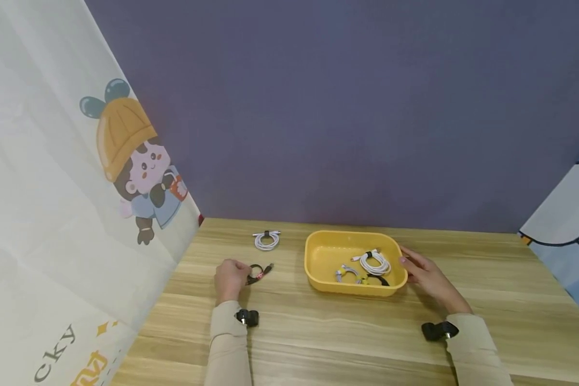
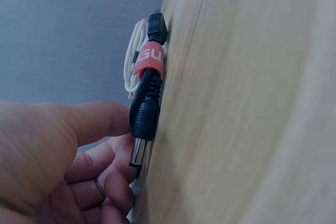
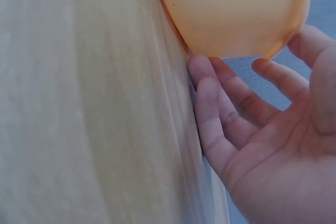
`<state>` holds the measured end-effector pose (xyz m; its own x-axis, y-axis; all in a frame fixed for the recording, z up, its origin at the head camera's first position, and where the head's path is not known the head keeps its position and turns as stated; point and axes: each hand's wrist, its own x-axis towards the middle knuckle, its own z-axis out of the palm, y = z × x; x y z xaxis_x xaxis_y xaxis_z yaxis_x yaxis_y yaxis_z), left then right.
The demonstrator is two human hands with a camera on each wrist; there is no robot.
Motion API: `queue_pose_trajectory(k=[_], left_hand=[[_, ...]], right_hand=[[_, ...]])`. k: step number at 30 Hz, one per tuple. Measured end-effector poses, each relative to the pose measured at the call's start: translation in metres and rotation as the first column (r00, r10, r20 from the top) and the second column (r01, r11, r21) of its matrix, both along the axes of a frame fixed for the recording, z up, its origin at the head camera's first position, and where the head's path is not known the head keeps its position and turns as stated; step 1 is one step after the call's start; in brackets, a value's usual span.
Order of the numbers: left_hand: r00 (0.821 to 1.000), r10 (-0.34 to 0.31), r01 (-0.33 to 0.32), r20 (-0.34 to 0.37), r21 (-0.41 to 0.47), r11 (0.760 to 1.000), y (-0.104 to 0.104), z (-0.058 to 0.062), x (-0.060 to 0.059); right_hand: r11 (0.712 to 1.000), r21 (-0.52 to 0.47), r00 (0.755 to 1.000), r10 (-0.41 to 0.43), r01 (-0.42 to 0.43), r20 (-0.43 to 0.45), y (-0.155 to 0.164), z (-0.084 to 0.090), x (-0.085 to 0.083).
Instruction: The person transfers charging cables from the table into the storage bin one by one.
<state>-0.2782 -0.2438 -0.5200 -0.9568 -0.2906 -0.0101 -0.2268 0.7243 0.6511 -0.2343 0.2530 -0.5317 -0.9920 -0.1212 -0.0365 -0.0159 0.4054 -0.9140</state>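
Observation:
My left hand (image 1: 230, 274) is at the near-left end of a coiled black cable (image 1: 260, 272) lying on the wooden table. In the left wrist view, the thumb lies against the black cable (image 2: 146, 108) beside its metal barrel plug, with fingertips behind it; a red strap (image 2: 150, 59) binds the coil. My right hand (image 1: 427, 276) holds the right end of a yellow basket (image 1: 328, 287), thumb at the rim. In the right wrist view, the fingertips meet the basket's outer wall (image 3: 236, 19). Inside lie a white coiled cable (image 1: 377, 264), a grey cable (image 1: 340, 274) and a black cable (image 1: 380, 279).
Another white coiled cable (image 1: 267, 242) with a dark strap lies behind the black one, left of the basket. A dark blue-grey wall panel (image 1: 347, 118) rises at the table's back edge. A white printed sheet (image 1: 53, 187) hangs along the left side.

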Motion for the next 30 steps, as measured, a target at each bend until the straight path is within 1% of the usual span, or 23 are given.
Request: queue_pose_trajectory(k=[5,13,21,30], left_hand=[[1.000,0.000,0.000,-0.014,0.008,1.000,0.0000,0.0000,0.0002],[1.000,-0.004,0.004,-0.012,0.027,1.000,0.0004,0.0002,-0.0003],[0.998,-0.006,0.008,-0.056,0.047,0.999,-0.0005,0.0007,-0.0011],[0.994,-0.002,0.014,-0.110,0.114,0.993,0.0021,0.0009,-0.0027]], right_hand=[[1.000,-0.004,1.000,0.006,-0.006,-0.003,0.0009,-0.0001,-0.0001],[1.000,0.001,1.000,0.007,-0.007,0.000,0.0022,-0.0014,-0.0009],[1.000,0.016,1.000,-0.001,0.001,0.007,0.0021,-0.0003,-0.0008],[1.000,0.005,1.000,0.001,-0.001,0.003,0.0004,0.0010,0.0001]])
